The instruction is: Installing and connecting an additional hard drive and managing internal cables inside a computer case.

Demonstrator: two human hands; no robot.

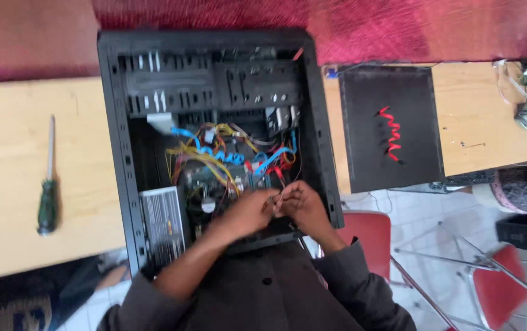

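Your left hand [248, 211] and right hand [300, 205] meet just below the middle of the frame, inside the lower edge of the open black computer case [116, 153]. Between their fingertips you pinch a thin red and white wire [277, 197]; both hands are closed around it, fingers curled, almost touching each other. The wire runs up from your grip toward the tangle of yellow, blue and red cables [226, 156] that fills the centre of the case just above your hands.

What the wire ends in is hidden by your fingers, and the board under the cables is mostly covered. The frame is blurred, so small connectors cannot be made out. A silver power supply [162, 224] sits left of your left wrist. At the left of the frame a green-handled screwdriver [47, 184] lies on the wooden table [6, 153], well apart from both hands. The black side panel [361, 129] lies to the right of the case.
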